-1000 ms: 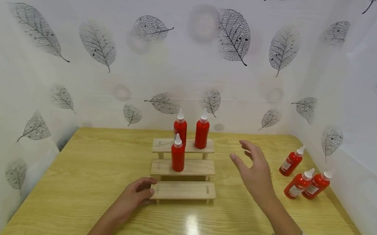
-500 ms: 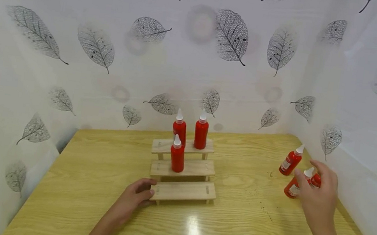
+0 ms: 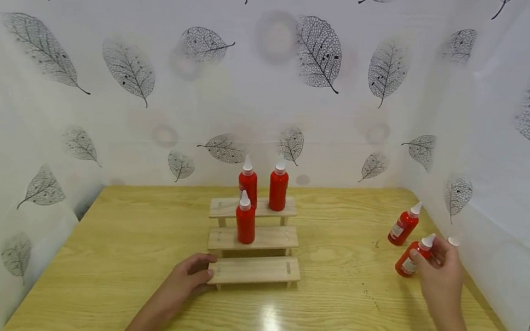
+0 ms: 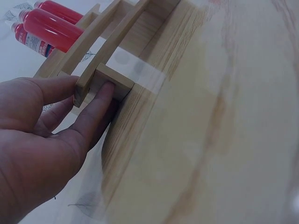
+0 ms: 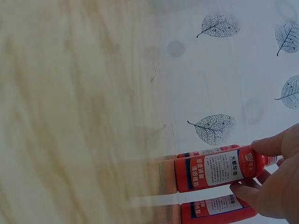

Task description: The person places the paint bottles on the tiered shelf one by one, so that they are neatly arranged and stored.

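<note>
Red bottle [image 3: 408, 264] with a white pointed cap stands upright on the right part of the desk [image 3: 137, 238]. The right hand [image 3: 443, 278] has its thumb and fingers clamped on the bottle's upper body, from opposite sides. Behind that hand, only the white cap of a second bottle [image 3: 454, 241] shows in the head view; a third bottle [image 3: 403, 227] stands near, farther back. Toward the middle are three wooden risers of stepped height. The left hand [image 3: 183, 280] pinches the left end of the front riser [image 3: 254, 270], thumb at its board, a finger against its leg. One bottle [image 3: 245, 225] stands on the middle riser [image 3: 276, 237], two on the back riser [image 3: 220, 207]. Leaf-printed sheeting [image 3: 234, 90] surrounds the desk.
</note>
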Motion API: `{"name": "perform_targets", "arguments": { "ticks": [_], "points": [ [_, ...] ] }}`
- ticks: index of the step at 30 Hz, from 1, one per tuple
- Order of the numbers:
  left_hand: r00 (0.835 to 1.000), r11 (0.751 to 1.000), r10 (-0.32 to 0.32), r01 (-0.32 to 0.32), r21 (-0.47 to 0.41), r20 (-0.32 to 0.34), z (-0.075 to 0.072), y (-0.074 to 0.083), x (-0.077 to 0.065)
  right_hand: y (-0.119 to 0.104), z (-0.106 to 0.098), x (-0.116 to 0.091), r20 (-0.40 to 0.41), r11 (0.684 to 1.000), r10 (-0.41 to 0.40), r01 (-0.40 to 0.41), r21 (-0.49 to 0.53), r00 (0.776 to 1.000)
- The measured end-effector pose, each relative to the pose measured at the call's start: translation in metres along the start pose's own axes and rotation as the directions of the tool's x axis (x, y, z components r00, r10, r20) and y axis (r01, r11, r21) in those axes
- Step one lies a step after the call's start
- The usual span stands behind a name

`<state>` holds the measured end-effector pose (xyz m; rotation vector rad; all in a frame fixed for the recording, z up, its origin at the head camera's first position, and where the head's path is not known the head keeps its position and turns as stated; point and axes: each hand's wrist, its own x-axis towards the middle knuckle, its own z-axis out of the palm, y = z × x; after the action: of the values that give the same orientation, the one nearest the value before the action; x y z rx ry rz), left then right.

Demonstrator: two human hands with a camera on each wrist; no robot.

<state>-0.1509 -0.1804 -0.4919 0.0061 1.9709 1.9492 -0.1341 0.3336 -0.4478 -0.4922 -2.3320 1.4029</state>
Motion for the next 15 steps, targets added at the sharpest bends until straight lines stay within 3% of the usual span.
{"name": "perform_targets", "arguments": {
  "ticks": [6, 15],
  "points": [
    [1.000, 1.000, 0.012, -0.012, 0.007, 0.003, -0.001, 0.000, 0.000, 0.000, 0.003, 0.002, 0.053, 0.988, -0.134, 0.138, -0.072, 0.990],
    [1.000, 1.000, 0.016, -0.016, 0.012, 0.012, -0.001, -0.002, 0.001, -0.007, 0.017, 0.012, 0.141, 0.975, -0.171, 0.188, -0.118, 0.975]
  ]
}}
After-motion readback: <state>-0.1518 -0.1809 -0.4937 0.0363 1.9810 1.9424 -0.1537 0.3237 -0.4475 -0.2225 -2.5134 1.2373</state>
